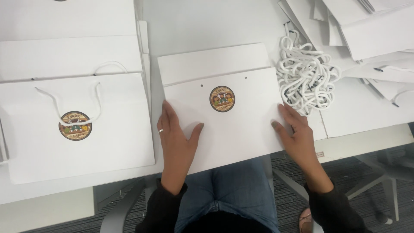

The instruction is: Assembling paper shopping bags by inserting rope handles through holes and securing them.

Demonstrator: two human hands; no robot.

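Note:
A flat white paper bag (235, 129) with a round brown sticker (222, 99) lies on the white table in front of me, hanging a little over the near edge. Two small punched holes sit near its top fold. My left hand (174, 138), with a ring on one finger, rests flat on the bag's left edge. My right hand (295, 131) lies flat on the right edge, fingers spread. Neither hand grips anything.
A finished bag (108, 138) with white cord handles and the same sticker (75, 125) lies at the left on a stack of bags. A tangle of white cord handles (306, 82) sits at the right, beside more flat white bags (371, 30). Chair legs and grey carpet show below.

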